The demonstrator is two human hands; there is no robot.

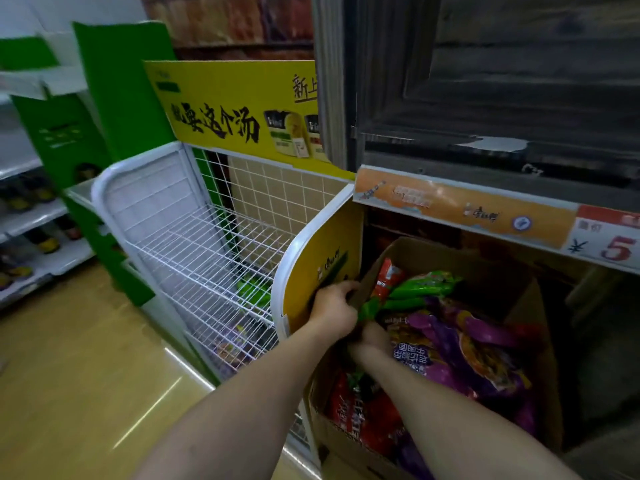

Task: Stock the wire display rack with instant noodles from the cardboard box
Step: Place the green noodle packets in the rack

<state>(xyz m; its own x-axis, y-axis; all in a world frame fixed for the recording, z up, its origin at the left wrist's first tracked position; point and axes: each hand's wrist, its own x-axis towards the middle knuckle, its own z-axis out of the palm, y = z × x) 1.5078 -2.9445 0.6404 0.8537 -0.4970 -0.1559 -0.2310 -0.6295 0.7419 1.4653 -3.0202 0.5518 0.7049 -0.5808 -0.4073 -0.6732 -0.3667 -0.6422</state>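
1. The cardboard box (446, 252) stands at the lower right of the frame, pressed against the yellow side panel (322, 265) of the wire rack (207, 244), which fills the centre left.
2. The green packets (422, 285) lie on top of the heap, long axis running from the box's left edge up and to the right. Purple packets (467, 341) lie just below them and red packets (360, 420) at the near end.
3. The left hand (334, 303) sits at the box's left edge, fingers curled over what looks like the flap, so it seems to be holding the cardboard back and not a packet.
4. The right hand (372, 341) is inside the box, just below the near end of the green packets. Its fingers are buried among the wrappers, so I cannot tell whether it grips anything.
5. The right hand is the nearer one to the noodles. The rack's bare upper shelf lies to the upper left, so I judge a packet must go up and over the side panel.
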